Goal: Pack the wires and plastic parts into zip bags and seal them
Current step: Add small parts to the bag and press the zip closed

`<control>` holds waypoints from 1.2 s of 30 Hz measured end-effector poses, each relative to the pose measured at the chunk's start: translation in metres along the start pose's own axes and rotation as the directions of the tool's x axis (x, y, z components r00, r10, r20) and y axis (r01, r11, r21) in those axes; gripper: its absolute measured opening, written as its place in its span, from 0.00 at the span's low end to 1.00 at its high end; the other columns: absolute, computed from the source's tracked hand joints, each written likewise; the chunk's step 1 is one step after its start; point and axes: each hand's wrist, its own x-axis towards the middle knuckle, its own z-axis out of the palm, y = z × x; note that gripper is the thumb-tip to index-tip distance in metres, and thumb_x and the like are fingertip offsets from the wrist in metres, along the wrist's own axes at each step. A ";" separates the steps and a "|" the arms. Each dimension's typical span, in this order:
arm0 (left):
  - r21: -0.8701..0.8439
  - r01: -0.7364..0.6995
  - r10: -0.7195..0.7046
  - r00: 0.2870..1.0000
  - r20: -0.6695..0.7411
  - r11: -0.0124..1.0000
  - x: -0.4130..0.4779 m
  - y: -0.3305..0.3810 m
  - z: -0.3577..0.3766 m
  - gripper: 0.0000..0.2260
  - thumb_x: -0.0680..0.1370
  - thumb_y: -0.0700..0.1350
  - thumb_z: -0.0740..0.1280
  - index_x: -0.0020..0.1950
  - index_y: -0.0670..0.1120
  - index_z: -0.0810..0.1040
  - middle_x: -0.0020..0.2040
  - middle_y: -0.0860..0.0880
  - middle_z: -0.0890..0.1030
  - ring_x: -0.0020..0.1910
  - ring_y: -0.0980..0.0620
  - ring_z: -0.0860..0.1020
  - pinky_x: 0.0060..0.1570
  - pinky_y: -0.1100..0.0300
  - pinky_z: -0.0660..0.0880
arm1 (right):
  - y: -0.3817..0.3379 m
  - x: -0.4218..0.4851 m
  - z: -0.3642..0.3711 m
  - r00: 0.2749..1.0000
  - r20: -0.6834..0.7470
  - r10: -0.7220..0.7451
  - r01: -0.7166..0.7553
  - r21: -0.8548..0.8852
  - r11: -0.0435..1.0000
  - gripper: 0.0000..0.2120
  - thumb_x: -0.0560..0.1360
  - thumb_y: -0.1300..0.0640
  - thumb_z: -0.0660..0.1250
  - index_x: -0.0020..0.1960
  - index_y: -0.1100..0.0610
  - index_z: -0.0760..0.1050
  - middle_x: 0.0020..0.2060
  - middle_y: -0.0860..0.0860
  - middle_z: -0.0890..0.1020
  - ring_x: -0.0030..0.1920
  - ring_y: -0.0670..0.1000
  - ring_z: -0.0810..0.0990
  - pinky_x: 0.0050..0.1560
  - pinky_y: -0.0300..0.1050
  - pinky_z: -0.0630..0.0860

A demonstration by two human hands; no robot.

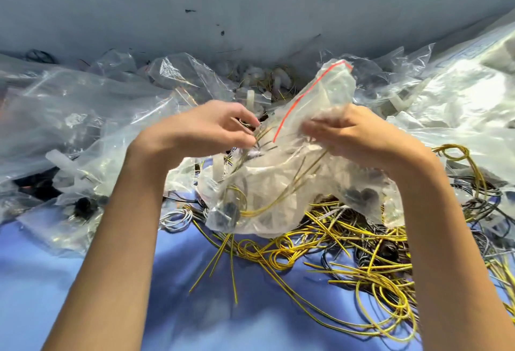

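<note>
Bags of clear plastic (69, 116) lie crumpled in a heap over the left of the frame, against the grey wall (250, 2) that fills the top. Among them at centre left lie white plastic parts (65, 165), and lower down a black part (83, 207) shows through one bag. All of it lies on a blue cloth (181, 309), bare along the bottom of the frame. A small coil of white wire (178, 218) rests on the cloth just below the left forearm.

Left of centre, the left hand (211, 127) has its fingers curled, the tips pinching the upper ends of a wire bundle (267, 197) where it enters the mouth of the zip bag (301, 161). This bag, with a red strip along its opening, is held up at the centre of the frame between both hands. The yellow-green wires run down inside it, together with dark parts near its bottom. Right of centre, the right hand (354, 133) grips the bag's upper side, its fingers blurred through the plastic.

Below the bag and toward the lower right, loose wires (348, 253), mostly yellow with some black and grey, sprawl in a tangled pile on the cloth. More clear bags (459, 94) are heaped at the upper right.
</note>
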 end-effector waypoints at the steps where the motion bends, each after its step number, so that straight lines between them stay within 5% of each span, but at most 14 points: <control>1: 0.041 0.003 -0.005 0.999 0.038 0.999 0.001 -0.001 0.002 0.10 0.75 0.41 0.70 0.54 0.51 0.77 0.49 0.49 0.84 0.49 0.52 0.80 0.56 0.54 0.73 | 0.002 0.000 -0.001 1.000 -0.003 0.010 -0.011 -0.004 1.000 0.19 0.79 0.48 0.62 0.34 0.58 0.73 0.21 0.41 0.70 0.24 0.41 0.66 0.25 0.34 0.59; 7: 0.083 -0.012 0.016 0.999 -0.047 0.997 0.010 -0.002 0.012 0.11 0.71 0.44 0.74 0.51 0.48 0.77 0.39 0.50 0.85 0.39 0.52 0.82 0.52 0.52 0.77 | 0.012 -0.002 -0.008 0.989 -0.088 0.117 -0.112 0.056 0.992 0.17 0.73 0.38 0.65 0.35 0.50 0.81 0.22 0.46 0.69 0.24 0.46 0.66 0.30 0.43 0.60; 11: -0.001 -0.036 0.036 0.996 -0.086 0.999 0.004 0.004 0.008 0.11 0.68 0.42 0.76 0.45 0.46 0.76 0.27 0.53 0.79 0.28 0.57 0.76 0.33 0.66 0.73 | 0.011 0.000 -0.008 0.970 -0.176 0.169 -0.169 0.014 0.986 0.27 0.74 0.37 0.63 0.33 0.61 0.72 0.20 0.44 0.64 0.24 0.46 0.62 0.31 0.44 0.59; 14: -0.016 -0.054 0.052 0.993 -0.109 0.998 -0.006 0.013 0.002 0.10 0.68 0.38 0.75 0.39 0.45 0.73 0.24 0.52 0.75 0.23 0.56 0.73 0.25 0.69 0.70 | 0.010 0.001 -0.008 0.971 -0.167 0.172 -0.162 0.072 0.984 0.24 0.77 0.41 0.60 0.29 0.55 0.65 0.20 0.44 0.63 0.23 0.46 0.59 0.28 0.42 0.56; 17: 0.012 -0.079 0.080 0.991 -0.106 0.997 -0.019 0.021 -0.006 0.12 0.68 0.35 0.73 0.33 0.45 0.70 0.21 0.51 0.73 0.18 0.57 0.69 0.20 0.69 0.66 | 0.008 0.003 -0.008 0.980 -0.119 0.161 -0.152 0.079 0.985 0.21 0.79 0.48 0.59 0.35 0.60 0.76 0.19 0.45 0.63 0.22 0.44 0.59 0.29 0.42 0.56; 21: 0.137 -0.078 0.089 0.993 -0.079 0.987 -0.035 0.023 -0.015 0.11 0.68 0.37 0.70 0.29 0.45 0.70 0.19 0.50 0.73 0.15 0.57 0.66 0.17 0.70 0.61 | 0.001 0.003 -0.005 0.995 -0.039 0.087 -0.083 0.089 0.993 0.20 0.81 0.45 0.57 0.42 0.54 0.81 0.25 0.49 0.69 0.21 0.42 0.64 0.25 0.36 0.61; 23: 0.181 -0.062 0.055 0.997 0.046 0.982 -0.043 0.027 -0.016 0.08 0.68 0.46 0.73 0.33 0.47 0.76 0.23 0.48 0.79 0.16 0.56 0.68 0.18 0.70 0.63 | -0.001 0.002 -0.005 0.998 -0.014 0.059 -0.058 0.110 0.992 0.20 0.80 0.44 0.57 0.45 0.55 0.81 0.24 0.48 0.70 0.21 0.41 0.65 0.22 0.31 0.60; 26: 0.158 -0.026 0.005 0.991 0.133 0.987 -0.041 0.027 -0.013 0.17 0.63 0.61 0.70 0.40 0.48 0.79 0.31 0.47 0.83 0.23 0.54 0.77 0.27 0.70 0.70 | -0.002 0.002 -0.003 0.999 0.017 0.047 -0.048 0.094 0.994 0.20 0.79 0.42 0.58 0.45 0.54 0.81 0.19 0.44 0.70 0.20 0.40 0.67 0.21 0.29 0.59; 30: 0.316 -0.022 0.026 1.000 -0.009 0.948 -0.020 0.017 -0.008 0.11 0.73 0.56 0.68 0.46 0.49 0.77 0.38 0.54 0.85 0.36 0.58 0.82 0.43 0.59 0.77 | 0.000 0.002 -0.002 0.999 0.016 0.046 -0.047 0.080 0.996 0.20 0.77 0.39 0.59 0.44 0.54 0.81 0.22 0.39 0.74 0.24 0.39 0.71 0.26 0.31 0.63; 33: 0.361 -0.045 0.044 0.999 0.010 0.931 -0.012 0.015 -0.003 0.12 0.74 0.57 0.65 0.48 0.50 0.77 0.40 0.55 0.84 0.39 0.60 0.82 0.52 0.54 0.78 | -0.001 0.000 -0.003 0.998 0.036 0.057 -0.061 0.130 0.990 0.17 0.73 0.39 0.64 0.45 0.52 0.81 0.33 0.41 0.82 0.36 0.41 0.79 0.39 0.42 0.73; 36: 0.300 -0.106 0.085 0.993 0.081 0.948 -0.011 0.021 0.006 0.21 0.68 0.65 0.62 0.50 0.52 0.77 0.44 0.54 0.84 0.44 0.59 0.81 0.53 0.54 0.77 | -0.005 -0.002 -0.005 0.993 0.112 0.039 -0.058 0.168 0.984 0.05 0.73 0.51 0.69 0.47 0.49 0.81 0.35 0.43 0.83 0.40 0.43 0.79 0.43 0.46 0.73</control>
